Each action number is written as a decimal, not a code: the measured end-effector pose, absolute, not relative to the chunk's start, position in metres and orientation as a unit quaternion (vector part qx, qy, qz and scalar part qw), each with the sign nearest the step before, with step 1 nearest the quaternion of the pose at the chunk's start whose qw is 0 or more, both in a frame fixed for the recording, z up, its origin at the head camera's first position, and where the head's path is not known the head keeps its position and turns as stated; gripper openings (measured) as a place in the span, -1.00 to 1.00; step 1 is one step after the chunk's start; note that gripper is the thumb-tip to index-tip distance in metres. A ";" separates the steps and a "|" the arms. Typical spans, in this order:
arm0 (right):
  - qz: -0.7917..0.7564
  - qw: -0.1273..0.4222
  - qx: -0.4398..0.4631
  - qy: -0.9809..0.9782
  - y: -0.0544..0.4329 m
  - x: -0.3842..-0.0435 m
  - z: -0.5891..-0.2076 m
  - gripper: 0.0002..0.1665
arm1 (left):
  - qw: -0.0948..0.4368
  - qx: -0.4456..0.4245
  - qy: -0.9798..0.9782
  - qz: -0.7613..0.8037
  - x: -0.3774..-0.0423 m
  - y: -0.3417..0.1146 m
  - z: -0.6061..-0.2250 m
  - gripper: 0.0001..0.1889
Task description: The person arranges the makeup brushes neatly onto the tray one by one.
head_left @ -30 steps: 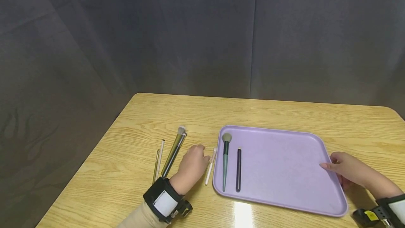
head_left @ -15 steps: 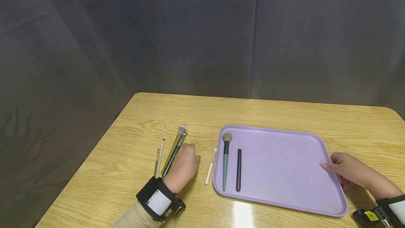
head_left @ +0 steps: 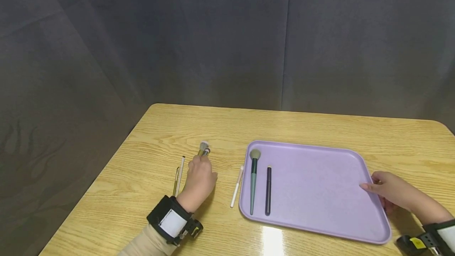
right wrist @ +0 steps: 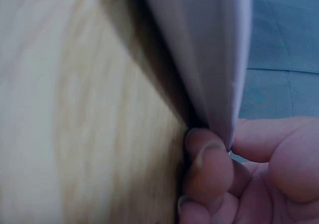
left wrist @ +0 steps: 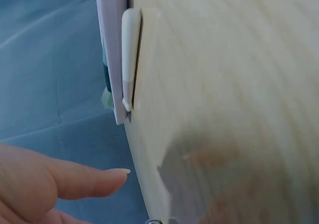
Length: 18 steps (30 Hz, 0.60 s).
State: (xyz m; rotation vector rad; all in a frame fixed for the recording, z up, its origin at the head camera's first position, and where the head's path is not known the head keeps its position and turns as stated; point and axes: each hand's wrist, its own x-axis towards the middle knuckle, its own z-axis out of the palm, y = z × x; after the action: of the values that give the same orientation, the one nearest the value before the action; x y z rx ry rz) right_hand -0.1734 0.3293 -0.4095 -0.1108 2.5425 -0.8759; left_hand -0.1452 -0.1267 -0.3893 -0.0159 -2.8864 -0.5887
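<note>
Moved left with the left hand (head_left: pixel 199 178), over a fluffy grey gold-handled brush (head_left: pixel 203 145) and a slim silver-necked brush (head_left: pixel 206 152). Can't tell that grip with fingers hidden. Pinching a flat purple tray (head_left: pixel 316 185) with the right hand (head_left: pixel 390 189). Probably light, stiff brushes; grab mid-handle.

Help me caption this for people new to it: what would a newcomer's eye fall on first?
Probably the big purple tray on the wooden table, with a green-handled brush and a dark slim stick lying along its left side. Next, the right hand gripping the tray's right rim, and the left hand partly covering two brushes to the tray's left.
</note>
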 end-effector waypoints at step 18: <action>-0.315 0.220 -0.045 0.922 0.330 -0.174 -0.411 -0.61 | 0.103 0.000 -0.986 -0.130 -0.163 -0.147 -0.387 -0.94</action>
State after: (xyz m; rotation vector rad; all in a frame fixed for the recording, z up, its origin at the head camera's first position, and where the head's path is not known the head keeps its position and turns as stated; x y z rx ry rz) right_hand -0.1741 0.3302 -0.4108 -0.1250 2.5499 -0.8720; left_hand -0.1627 -0.1465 -0.3874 -0.0008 -2.9104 -0.3837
